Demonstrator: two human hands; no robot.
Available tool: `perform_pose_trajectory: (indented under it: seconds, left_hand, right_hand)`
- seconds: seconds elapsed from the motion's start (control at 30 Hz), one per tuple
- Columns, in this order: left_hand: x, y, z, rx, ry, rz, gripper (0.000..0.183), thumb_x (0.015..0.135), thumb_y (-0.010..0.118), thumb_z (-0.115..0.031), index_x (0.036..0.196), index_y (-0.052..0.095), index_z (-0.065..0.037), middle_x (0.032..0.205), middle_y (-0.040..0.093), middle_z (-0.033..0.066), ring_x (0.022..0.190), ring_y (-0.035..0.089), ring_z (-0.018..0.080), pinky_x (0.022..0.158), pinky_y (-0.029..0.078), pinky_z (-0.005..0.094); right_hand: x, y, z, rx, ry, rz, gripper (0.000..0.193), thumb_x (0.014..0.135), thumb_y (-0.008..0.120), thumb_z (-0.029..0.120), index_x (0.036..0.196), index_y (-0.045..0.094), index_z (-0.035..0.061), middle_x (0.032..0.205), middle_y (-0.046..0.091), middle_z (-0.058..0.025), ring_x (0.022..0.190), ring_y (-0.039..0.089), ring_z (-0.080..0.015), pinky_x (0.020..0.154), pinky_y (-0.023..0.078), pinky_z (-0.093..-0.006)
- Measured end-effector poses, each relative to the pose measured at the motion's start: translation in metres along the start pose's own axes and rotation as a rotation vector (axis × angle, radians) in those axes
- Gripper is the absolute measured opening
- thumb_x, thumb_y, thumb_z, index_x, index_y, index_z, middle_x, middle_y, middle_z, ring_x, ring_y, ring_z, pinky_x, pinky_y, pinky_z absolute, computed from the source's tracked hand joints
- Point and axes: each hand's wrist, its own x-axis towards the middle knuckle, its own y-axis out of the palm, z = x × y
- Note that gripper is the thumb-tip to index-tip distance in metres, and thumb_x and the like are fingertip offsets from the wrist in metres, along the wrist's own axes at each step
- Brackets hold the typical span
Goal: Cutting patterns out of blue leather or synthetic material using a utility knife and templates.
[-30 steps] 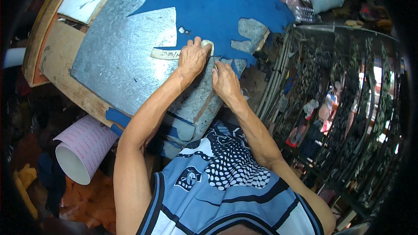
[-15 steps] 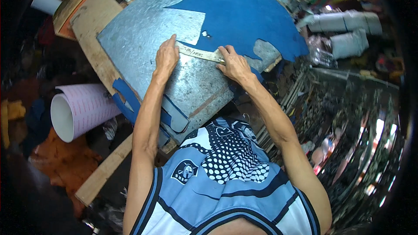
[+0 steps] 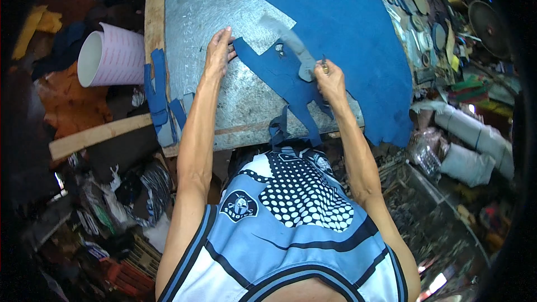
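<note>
A large blue sheet, leather-like and with cut-out edges, lies over a grey metal board. My left hand is at the tip of a narrow arm of the sheet, its fingers apart. Between the fingers of my right hand is a small pointed tool with a brass-coloured part; its exact kind is unclear. A pale curved template strip is over the sheet, its far end smeared by motion. The strip's rounded near end is beside my right fingers; whether they grip it is unclear.
Blue offcuts hang at the board's left edge, near a white and pink roll. A wooden plank juts out at the left. Tools and scraps line the far right side, with wrapped white rolls nearer.
The view has turned, shifting the board. The template strip has left my left hand and swung away from its place between both hands. My right hand now shows a small tool.
</note>
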Motion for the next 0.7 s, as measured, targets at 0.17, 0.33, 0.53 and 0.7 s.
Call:
perform_pose_trajectory:
  seconds: [0.17, 0.33, 0.53, 0.7]
  left_hand:
    - [-0.069, 0.039, 0.038, -0.099, 0.071, -0.175, 0.098, 0.088, 0.076, -0.037, 0.151, 0.019, 0.010, 0.137, 0.049, 0.0328, 0.129, 0.049, 0.0408, 0.109, 0.042, 0.0499]
    - [-0.125, 0.072, 0.068, -0.021, -0.015, -0.200, 0.060, 0.093, 0.068, -0.016, 0.141, 0.042, 0.010, 0.127, 0.061, 0.0226, 0.113, 0.063, 0.0278, 0.093, 0.054, 0.0407]
    - [-0.112, 0.022, 0.029, 0.164, 0.048, -0.217, 0.057, 0.091, 0.070, -0.013, 0.140, 0.048, 0.007, 0.120, 0.067, 0.0167, 0.102, 0.065, 0.0200, 0.085, 0.055, 0.0317]
    - [-0.088, -0.138, -0.039, 0.573, 0.315, -0.488, 0.045, 0.093, 0.061, -0.009, 0.136, 0.055, 0.005, 0.112, 0.070, 0.0124, 0.094, 0.065, 0.0172, 0.084, 0.052, 0.0303]
  right_hand:
    - [0.017, -0.020, -0.008, 0.187, 0.216, 0.136, 0.026, 0.096, 0.057, 0.022, 0.108, 0.063, -0.0008, 0.060, 0.057, -0.0035, 0.046, 0.053, -0.0102, 0.041, 0.043, -0.0274]
    - [0.021, -0.011, -0.012, 0.291, 0.217, 0.147, 0.028, 0.095, 0.057, 0.020, 0.110, 0.062, -0.0026, 0.059, 0.057, -0.0050, 0.045, 0.053, -0.0117, 0.040, 0.043, -0.0273]
    - [0.024, -0.022, -0.033, 0.239, 0.229, 0.118, 0.028, 0.099, 0.055, 0.021, 0.114, 0.060, -0.0024, 0.062, 0.058, -0.0048, 0.045, 0.053, -0.0110, 0.040, 0.044, -0.0266]
    - [0.029, -0.019, -0.027, 0.223, 0.159, 0.150, 0.028, 0.097, 0.055, 0.019, 0.111, 0.060, -0.0038, 0.060, 0.056, -0.0045, 0.043, 0.051, -0.0114, 0.038, 0.043, -0.0268]
